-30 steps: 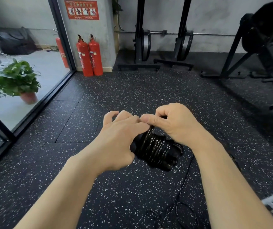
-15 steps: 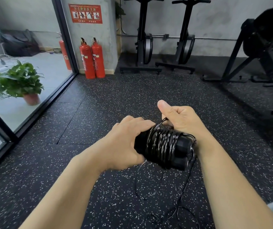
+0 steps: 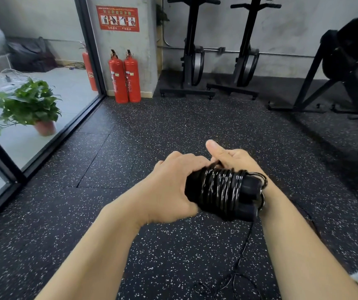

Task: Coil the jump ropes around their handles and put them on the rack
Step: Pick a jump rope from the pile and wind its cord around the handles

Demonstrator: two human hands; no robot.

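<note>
Between the two forearms, at about chest distance ahead, the left hand has its fingers curled round the near end of the paired black handles, gripping them side by side so that their butt ends point toward the right wrist. The jump rope is wound round them in many close turns, filling the stretch from the left knuckles out to the butts. The right hand sits just beyond the bundle with its thumb raised; a strand runs up to the base of that thumb, but its fingers are hidden behind the coil, so I cannot tell how far it is closed or whether it pinches the cord. Below the right wrist a loose tail drops from the butt ends to the speckled floor, where it lies in slack loops near the person's feet. My reading is that the winding is well along but not finished, since that length is yet to be taken up. To do it well, the left grip should hold both handles parallel and firm, while the right hand lays each turn snug against the last one with steady tension, letting the tail feed without kinking. The last bit wants tucking under a turn so that nothing springs loose. No rack for ropes can be picked out among the equipment beyond the hands.
</note>
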